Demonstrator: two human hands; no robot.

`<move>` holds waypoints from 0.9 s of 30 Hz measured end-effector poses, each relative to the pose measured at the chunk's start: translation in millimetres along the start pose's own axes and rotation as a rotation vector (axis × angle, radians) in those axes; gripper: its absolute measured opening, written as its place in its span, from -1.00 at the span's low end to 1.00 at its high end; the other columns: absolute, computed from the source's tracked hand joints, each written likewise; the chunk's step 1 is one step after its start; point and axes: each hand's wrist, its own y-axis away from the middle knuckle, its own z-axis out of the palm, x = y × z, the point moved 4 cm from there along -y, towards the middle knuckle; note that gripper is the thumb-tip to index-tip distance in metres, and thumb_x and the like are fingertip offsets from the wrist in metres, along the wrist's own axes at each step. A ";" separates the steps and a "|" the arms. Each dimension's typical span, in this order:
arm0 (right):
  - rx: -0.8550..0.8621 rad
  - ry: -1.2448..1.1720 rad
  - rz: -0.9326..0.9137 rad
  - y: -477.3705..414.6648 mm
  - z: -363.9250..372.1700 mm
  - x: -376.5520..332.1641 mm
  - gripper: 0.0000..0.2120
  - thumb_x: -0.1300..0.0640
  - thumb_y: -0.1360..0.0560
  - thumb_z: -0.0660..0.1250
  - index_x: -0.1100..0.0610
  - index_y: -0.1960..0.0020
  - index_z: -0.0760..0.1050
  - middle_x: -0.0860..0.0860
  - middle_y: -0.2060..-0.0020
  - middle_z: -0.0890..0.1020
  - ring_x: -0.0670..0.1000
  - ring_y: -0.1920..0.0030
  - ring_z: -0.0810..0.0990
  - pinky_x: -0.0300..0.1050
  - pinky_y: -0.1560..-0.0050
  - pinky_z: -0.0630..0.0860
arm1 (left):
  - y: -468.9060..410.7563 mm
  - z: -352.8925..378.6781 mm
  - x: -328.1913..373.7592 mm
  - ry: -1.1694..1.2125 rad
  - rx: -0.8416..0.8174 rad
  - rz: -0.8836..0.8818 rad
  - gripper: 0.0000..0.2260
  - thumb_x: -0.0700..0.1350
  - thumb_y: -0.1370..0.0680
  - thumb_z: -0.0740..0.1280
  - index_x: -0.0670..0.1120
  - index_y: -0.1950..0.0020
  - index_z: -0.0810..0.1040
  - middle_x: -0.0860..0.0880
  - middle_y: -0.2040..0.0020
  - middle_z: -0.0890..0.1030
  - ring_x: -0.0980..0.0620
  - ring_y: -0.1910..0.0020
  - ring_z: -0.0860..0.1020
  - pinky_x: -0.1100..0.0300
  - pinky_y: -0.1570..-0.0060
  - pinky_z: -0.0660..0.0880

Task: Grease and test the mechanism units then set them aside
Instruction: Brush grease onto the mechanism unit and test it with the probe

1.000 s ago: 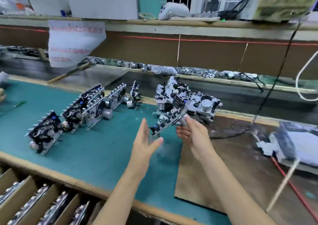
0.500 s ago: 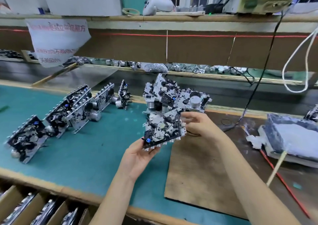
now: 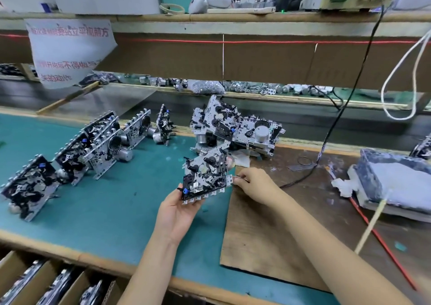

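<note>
Along teal bench mat [image 3: 109, 213], mechanism units [image 3: 102, 148]

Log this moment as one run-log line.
left hand: holds mechanism unit from below | right hand: pinches its right edge | unit: held over green mat | row of units: standing on mat, left

Cool, even light from above falls on the green mat [image 3: 105, 211], and shadows beneath the parts standing on it are short and soft. The metal unit [image 3: 205, 176] held between the left hand [image 3: 177, 213] and right hand [image 3: 254, 188] is fairly sharp, with small glints on its plates. The paper sign [image 3: 70, 50] at the shelf's [image 3: 233, 16] left end is smeared (print barely readable). The shelf's lines bow from the wide lens. The cartons [image 3: 46, 279] below the mat's near left corner blur.
</note>
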 end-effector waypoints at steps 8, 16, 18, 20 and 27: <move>0.157 -0.400 -0.027 28.2 -46.4 -2.1 -0.67 -0.03 -0.49 0.32 0.19 0.32 0.52 -0.14 0.60 0.36 -0.18 0.55 0.29 -0.19 0.36 0.27 | 0.1 -3.7 1.5 -0.035 0.019 0.025 -0.52 -0.25 -0.61 0.05 -0.19 0.31 0.69 -0.11 0.20 0.68 -0.01 0.26 0.66 0.11 0.21 0.63; 0.183 -0.393 -0.111 35.7 -51.2 -11.8 -0.60 0.06 -0.51 0.31 0.40 0.29 0.48 -0.13 0.66 0.25 -0.13 0.61 0.22 -0.24 0.45 0.15 | -0.2 -4.2 1.0 -0.093 0.019 0.028 -0.55 -0.30 -0.61 0.03 -0.21 0.25 0.68 -0.11 0.17 0.67 0.00 0.22 0.66 0.15 0.20 0.62; 0.192 -0.387 -0.122 35.5 -50.9 -12.6 -0.58 0.07 -0.51 0.31 0.43 0.29 0.47 -0.11 0.60 0.24 -0.13 0.60 0.22 -0.21 0.43 0.15 | -0.4 -4.4 1.3 -0.097 0.012 0.033 -0.55 -0.30 -0.61 0.03 -0.21 0.24 0.68 -0.12 0.16 0.67 0.00 0.21 0.66 0.14 0.19 0.62; 0.202 -0.399 -0.133 36.2 -51.5 -13.3 -0.59 0.08 -0.50 0.33 0.41 0.33 0.46 -0.12 0.61 0.23 -0.13 0.60 0.21 -0.25 0.45 0.13 | -0.9 -3.8 1.1 -0.100 0.001 0.038 -0.53 -0.30 -0.60 0.02 -0.19 0.25 0.70 -0.09 0.17 0.68 0.02 0.21 0.66 0.15 0.17 0.62; 0.228 -0.426 -0.148 36.7 -53.2 -12.1 -0.62 0.08 -0.50 0.33 0.26 0.42 0.40 -0.12 0.68 0.23 -0.13 0.57 0.20 -0.32 0.48 0.12 | -1.9 -5.7 1.3 -0.095 -0.002 0.043 -0.51 -0.30 -0.61 0.01 -0.18 0.26 0.70 -0.08 0.18 0.68 0.03 0.21 0.66 0.13 0.14 0.61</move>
